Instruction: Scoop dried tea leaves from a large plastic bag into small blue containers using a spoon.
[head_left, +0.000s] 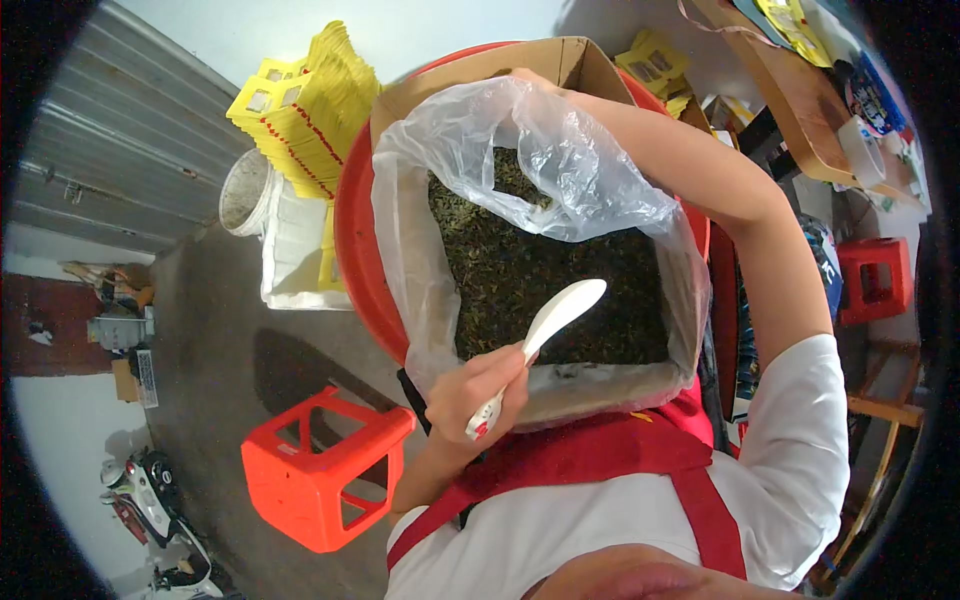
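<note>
My left hand (480, 394) is closed around the handle of a white plastic spoon-like scoop (564, 311), whose blade points up and right over a cardboard box (484, 67). A clear plastic bag (600, 176) lines the box, with dark dried leaves (555, 274), like loose tea, inside. My right hand (536, 81) reaches to the far side of the box, behind the raised bag. The bag hides most of its fingers, so its grip cannot be told. The box stands in or on a round red plastic tub (356, 247).
An orange-red plastic stool (289, 480) stands at lower left. Stacked yellow packets (300, 127) rise behind a white foam box (300, 289), beside a white bucket (244, 191). A wooden table (802, 97) is at upper right, with a red stool (874, 281) beyond.
</note>
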